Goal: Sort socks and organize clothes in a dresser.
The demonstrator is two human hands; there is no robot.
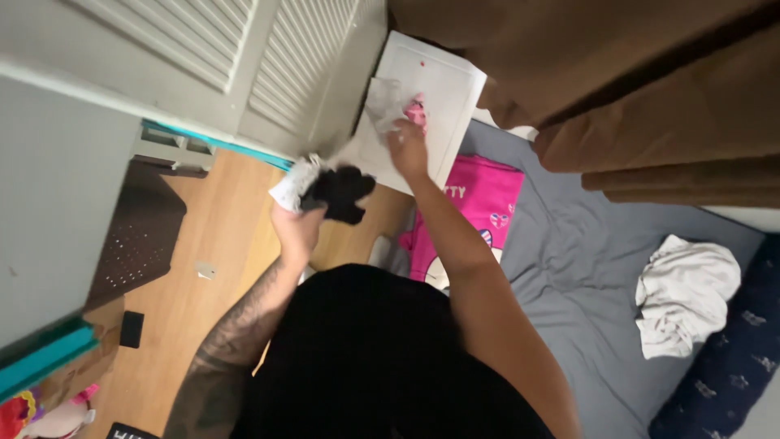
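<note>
**Small garments gathered at an open white drawer**

A bundle of small clothes (329, 189), black with a white piece on its left side, is gripped in the left hand (296, 228), the fingers closed around it from below. It is held in the air above the wooden floor (207, 301), just in front of the white drawer (443, 89). The right hand (408, 145) is stretched forward over the drawer, its fingers pinched on a pale cloth (383, 102), with a pink patterned piece (417, 110) just beside the knuckles; whether that piece is also gripped cannot be told because of blur.

The step in hand is judged to be sorting or pulling small items at the drawer, one hand used as a store for what has been collected. For the next move, a firm pinch on the pale cloth alone would be called for, so that the pink piece is not dragged along with it.

Below the drawer a bright pink printed fabric (475, 199) is spread on a grey sheet (577, 268), where a crumpled white garment (682, 297) lies well apart to the right. A brown curtain (650, 89) hangs above, and a louvred door (244, 49) stands to the left.
</note>
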